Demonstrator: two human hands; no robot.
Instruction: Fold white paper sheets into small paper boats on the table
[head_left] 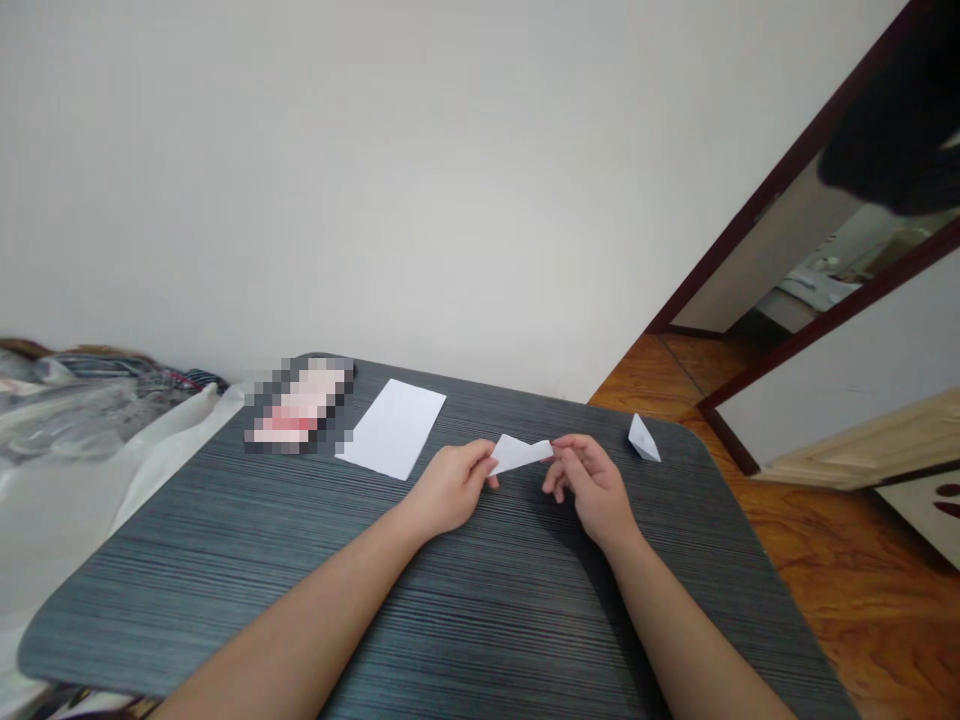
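A small piece of folded white paper (517,453) is held between my two hands, a little above the dark table (450,610). My left hand (452,487) pinches its left end between thumb and fingers. At the other end, my right hand (590,483) grips the paper's tip with thumb and forefinger, its remaining fingers curled below. A flat white sheet of paper (397,428) lies to the left of my left hand. Beyond my right hand, near the table's right corner, sits another folded white paper shape (643,438), pointed at the top.
A blurred-out pinkish rectangular object (300,405) lies at the table's back left. Clear plastic bags and cloth (97,410) are heaped left of the table. A white wall (450,200) rises behind it. Wooden floor (847,560) and a doorway (795,240) are on the right.
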